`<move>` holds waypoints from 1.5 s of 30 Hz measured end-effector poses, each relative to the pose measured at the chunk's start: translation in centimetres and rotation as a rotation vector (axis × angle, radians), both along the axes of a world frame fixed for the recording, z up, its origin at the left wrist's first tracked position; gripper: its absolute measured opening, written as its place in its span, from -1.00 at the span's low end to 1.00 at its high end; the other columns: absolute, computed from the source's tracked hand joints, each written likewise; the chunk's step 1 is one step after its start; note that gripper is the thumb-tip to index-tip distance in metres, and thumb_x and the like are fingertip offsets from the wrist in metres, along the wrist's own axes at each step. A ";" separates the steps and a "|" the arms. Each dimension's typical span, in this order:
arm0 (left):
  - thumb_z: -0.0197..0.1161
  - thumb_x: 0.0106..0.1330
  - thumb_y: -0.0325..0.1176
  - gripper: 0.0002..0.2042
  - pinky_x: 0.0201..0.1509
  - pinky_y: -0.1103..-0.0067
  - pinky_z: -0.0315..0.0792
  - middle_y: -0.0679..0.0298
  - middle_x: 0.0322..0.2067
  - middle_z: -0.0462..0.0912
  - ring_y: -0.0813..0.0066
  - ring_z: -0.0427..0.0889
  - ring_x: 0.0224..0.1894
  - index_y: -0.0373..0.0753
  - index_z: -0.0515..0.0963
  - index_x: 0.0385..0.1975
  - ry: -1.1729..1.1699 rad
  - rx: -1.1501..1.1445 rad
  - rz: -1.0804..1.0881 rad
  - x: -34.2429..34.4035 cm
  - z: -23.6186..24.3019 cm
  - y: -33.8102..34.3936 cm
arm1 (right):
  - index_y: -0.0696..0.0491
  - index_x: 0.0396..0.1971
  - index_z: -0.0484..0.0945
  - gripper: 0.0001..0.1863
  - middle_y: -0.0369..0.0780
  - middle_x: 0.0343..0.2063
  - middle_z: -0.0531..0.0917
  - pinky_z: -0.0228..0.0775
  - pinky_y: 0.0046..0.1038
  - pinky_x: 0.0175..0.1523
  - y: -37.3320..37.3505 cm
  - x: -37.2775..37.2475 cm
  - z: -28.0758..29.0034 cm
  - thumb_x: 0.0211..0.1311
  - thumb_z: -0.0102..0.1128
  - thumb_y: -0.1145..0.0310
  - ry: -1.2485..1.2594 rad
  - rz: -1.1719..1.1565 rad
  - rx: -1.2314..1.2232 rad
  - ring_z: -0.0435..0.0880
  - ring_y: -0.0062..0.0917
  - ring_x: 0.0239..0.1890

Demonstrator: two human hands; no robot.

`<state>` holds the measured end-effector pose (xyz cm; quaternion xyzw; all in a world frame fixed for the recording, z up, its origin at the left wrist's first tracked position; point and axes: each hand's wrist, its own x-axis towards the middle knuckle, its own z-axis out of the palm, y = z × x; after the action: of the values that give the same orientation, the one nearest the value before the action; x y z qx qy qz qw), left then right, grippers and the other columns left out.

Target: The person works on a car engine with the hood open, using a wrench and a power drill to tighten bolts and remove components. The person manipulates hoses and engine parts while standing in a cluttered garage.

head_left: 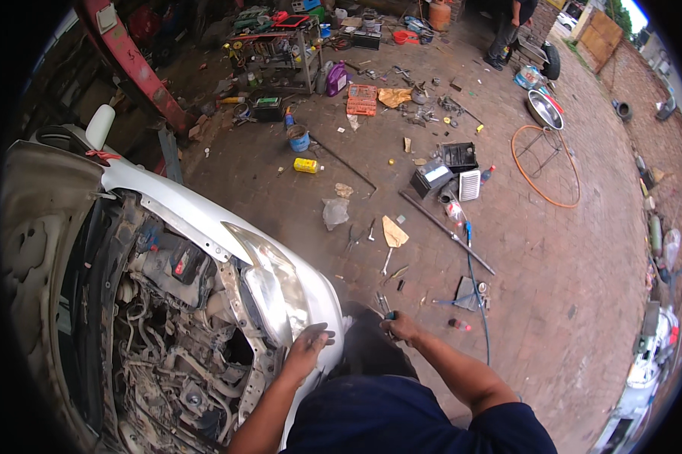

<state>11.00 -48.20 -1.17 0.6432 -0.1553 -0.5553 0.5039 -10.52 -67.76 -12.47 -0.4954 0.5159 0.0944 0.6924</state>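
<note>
My left hand (308,351) is beside the headlight (274,284) of a white car, at the front corner. Its fingers are loosely bent and apart, and I see nothing in them. Closed in front of my body, my right hand (403,329) grips a slim hand tool with teal parts (384,304); its exact kind is too small to make out. The car's hood (34,250) is up, baring the engine bay (178,340) with its hoses and dirty metal parts.
Ahead on the brick floor lie a wrench (387,261), a long metal bar (447,231), a car battery (431,176), a yellow bottle (305,165) and a blue hose (479,303). Farther off are a cluttered tool cart (305,57), a red post (140,72) and a standing person (505,34).
</note>
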 end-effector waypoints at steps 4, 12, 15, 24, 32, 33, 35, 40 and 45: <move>0.18 0.49 -0.23 -0.59 0.14 0.41 0.52 0.04 -0.11 0.68 0.29 0.69 -0.07 -0.44 0.46 0.15 -0.033 0.114 0.239 1.5 0.4 6.8 | 0.13 -0.54 0.53 -0.82 -0.24 -0.61 0.53 0.40 -0.42 -0.55 -2.3 -0.7 -8.4 0.14 0.27 0.37 0.145 -0.111 0.026 0.52 -0.50 -0.62; 0.20 0.47 -0.21 -0.62 0.09 0.39 0.57 0.04 -0.15 0.68 0.24 0.71 -0.13 -0.44 0.50 0.05 -0.067 0.228 0.593 1.2 2.2 15.7 | 0.16 -0.30 0.65 -0.65 -0.05 -0.44 0.70 0.56 -0.27 -0.44 -11.4 0.6 -16.3 0.32 0.16 0.14 0.528 0.246 -0.605 0.72 -0.28 -0.51; 0.20 0.47 -0.20 -0.62 0.10 0.38 0.57 0.02 -0.16 0.68 0.23 0.71 -0.14 -0.45 0.49 0.04 -0.067 0.244 0.604 0.4 1.9 16.4 | 0.19 -0.25 0.63 -0.56 0.01 -0.37 0.72 0.59 -0.24 -0.37 -11.9 -0.3 -17.0 0.34 0.14 0.04 0.511 0.303 -0.850 0.73 -0.23 -0.49; 0.10 0.52 -0.24 -0.65 0.13 0.36 0.53 0.00 -0.14 0.67 0.19 0.69 -0.10 -0.47 0.46 0.02 -0.056 0.195 0.507 -1.3 2.6 12.8 | 0.15 -0.40 0.54 -0.68 -0.21 -0.64 0.50 0.34 -0.30 -0.58 -4.6 -3.5 -14.8 0.38 0.00 0.20 0.380 0.124 -0.097 0.50 -0.40 -0.65; 0.12 0.52 -0.27 -0.64 0.09 0.40 0.57 -0.02 -0.16 0.66 0.25 0.69 -0.11 -0.53 0.45 0.04 -0.046 0.164 0.426 -0.3 0.7 12.7 | 0.09 -0.46 0.51 -0.76 -0.20 -0.63 0.47 0.27 -0.29 -0.57 -3.9 -9.1 -21.1 0.30 0.03 0.24 0.111 0.257 -0.152 0.47 -0.41 -0.63; 0.12 0.52 -0.27 -0.63 0.08 0.40 0.57 -0.02 -0.16 0.66 0.25 0.69 -0.11 -0.53 0.45 0.04 -0.078 0.175 0.442 -0.2 1.7 13.0 | 0.08 -0.46 0.50 -0.76 -0.21 -0.62 0.48 0.28 -0.30 -0.56 -3.8 -5.8 -18.7 0.30 0.02 0.24 0.168 0.117 -0.004 0.47 -0.41 -0.63; 0.14 0.51 -0.25 -0.62 0.07 0.41 0.58 0.02 -0.18 0.66 0.25 0.70 -0.14 -0.53 0.46 0.03 -0.088 0.138 0.484 -0.6 2.0 12.8 | 0.08 -0.45 0.50 -0.72 -0.22 -0.60 0.50 0.34 -0.31 -0.53 -5.0 -4.2 -16.6 0.36 -0.01 0.19 0.230 -0.085 0.174 0.49 -0.43 -0.61; 0.14 0.48 -0.24 -0.63 0.02 0.37 0.59 -0.03 -0.19 0.67 0.19 0.72 -0.18 -0.51 0.47 0.00 -0.137 0.122 0.396 0.2 0.2 13.7 | 0.12 -0.43 0.54 -0.67 -0.18 -0.54 0.62 0.51 -0.30 -0.47 -5.1 -2.7 -12.5 0.44 -0.04 0.21 0.269 -0.040 0.034 0.62 -0.41 -0.56; 0.11 0.51 -0.12 -0.61 0.06 0.42 0.51 0.05 -0.12 0.68 0.29 0.66 -0.09 -0.30 0.50 0.12 -0.382 0.210 0.170 0.4 -1.0 14.7 | 0.18 -0.21 0.59 -0.74 -0.01 -0.33 0.73 0.68 -0.26 -0.32 -3.3 -6.4 -15.6 0.39 0.05 0.29 0.260 0.063 0.113 0.79 -0.28 -0.35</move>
<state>11.40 -33.51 -2.12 0.7963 -0.1345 -0.3919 0.4406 -16.95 -71.11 -28.11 -0.4554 0.5794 0.2085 0.6430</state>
